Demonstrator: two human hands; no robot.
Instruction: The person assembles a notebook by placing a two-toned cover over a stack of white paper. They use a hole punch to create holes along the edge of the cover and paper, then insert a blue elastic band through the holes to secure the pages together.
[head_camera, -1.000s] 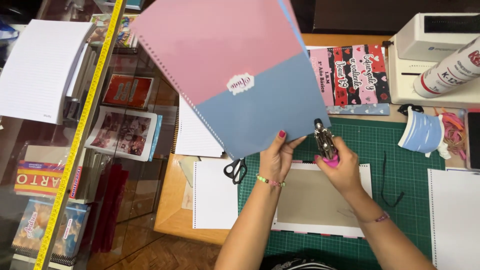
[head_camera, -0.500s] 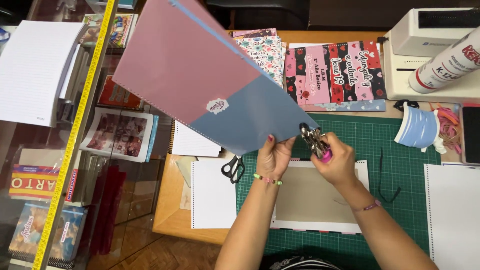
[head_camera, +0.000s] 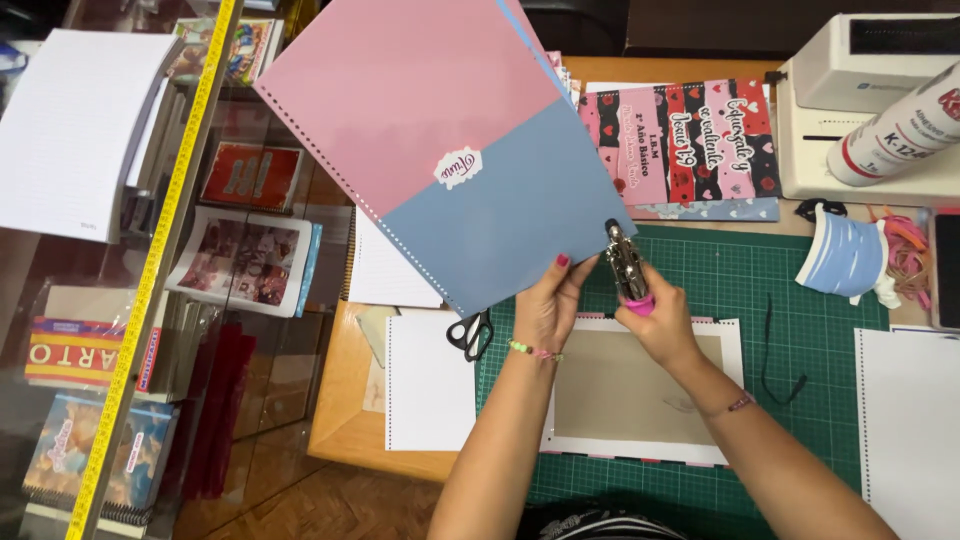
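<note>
cover (head_camera: 440, 130): smooth card, pink and blue, slight sheen | punch (head_camera: 626, 265): shiny metal, pink plastic grip | mat (head_camera: 800, 340): matt green | tabletop (head_camera: 345, 430): smooth wood

A wooden counter (head_camera: 345, 430) carries a green cutting mat (head_camera: 790, 290) over its right part, with black scissors (head_camera: 470, 333) at the mat's left edge and a white punched sheet (head_camera: 430, 385) beside them near the front edge. On the mat lie a white-bordered grey board (head_camera: 625, 395), a black cord (head_camera: 770, 345) and another white sheet (head_camera: 910, 420) at the right edge. Along the back edge rest patterned pink and black covers (head_camera: 690, 140), a white machine (head_camera: 860, 100) and a roll of blue ribbon (head_camera: 845, 255)
</note>
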